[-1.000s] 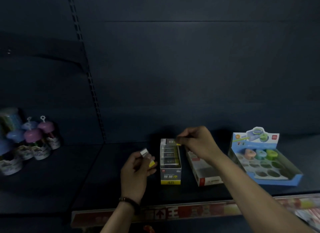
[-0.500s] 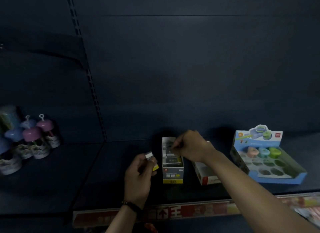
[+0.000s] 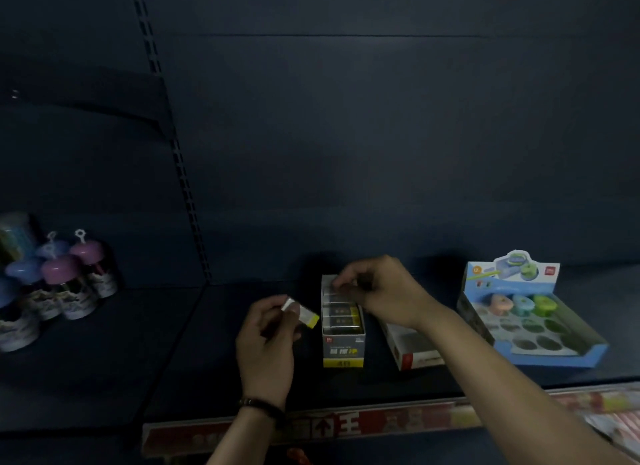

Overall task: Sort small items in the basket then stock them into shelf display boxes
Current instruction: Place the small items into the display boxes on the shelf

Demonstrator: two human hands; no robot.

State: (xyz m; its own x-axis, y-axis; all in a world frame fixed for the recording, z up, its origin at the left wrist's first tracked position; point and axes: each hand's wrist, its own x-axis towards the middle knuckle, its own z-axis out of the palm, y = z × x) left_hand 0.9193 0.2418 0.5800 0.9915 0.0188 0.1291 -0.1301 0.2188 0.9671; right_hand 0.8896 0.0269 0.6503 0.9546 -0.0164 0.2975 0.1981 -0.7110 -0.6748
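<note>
The eraser box (image 3: 343, 340), grey with a yellow front, stands end-on near the front edge of the shelf (image 3: 173, 360), about midway along it. A second ago the right hand (image 3: 381, 291) held an eraser with a yellow end just above the box's far end. Now its curled fingertips (image 3: 338, 284) are down on that far end and no yellow shows. Whether an eraser is still pinched between them cannot be told. The left hand (image 3: 266, 340) has stayed just left of the box, pinching one white and yellow eraser (image 3: 302, 313) between thumb and fingers.

Three dark-sleeved erasers (image 3: 341, 310) show in the box in front of the right fingertips. One white and red box (image 3: 412, 347) lies just to the right, partly hidden by the right forearm. Nearer the shelf's right end stands one blue display box (image 3: 561, 355) holding three sharpeners (image 3: 521, 303) in its back row: one pink, one teal and one green. At the left edge is a cluster of bottles (image 3: 65, 284), two with pink caps and at least three with blue. The left wrist wears one dark bracelet (image 3: 259, 404). A red price strip (image 3: 346, 426) runs along the front edge.
</note>
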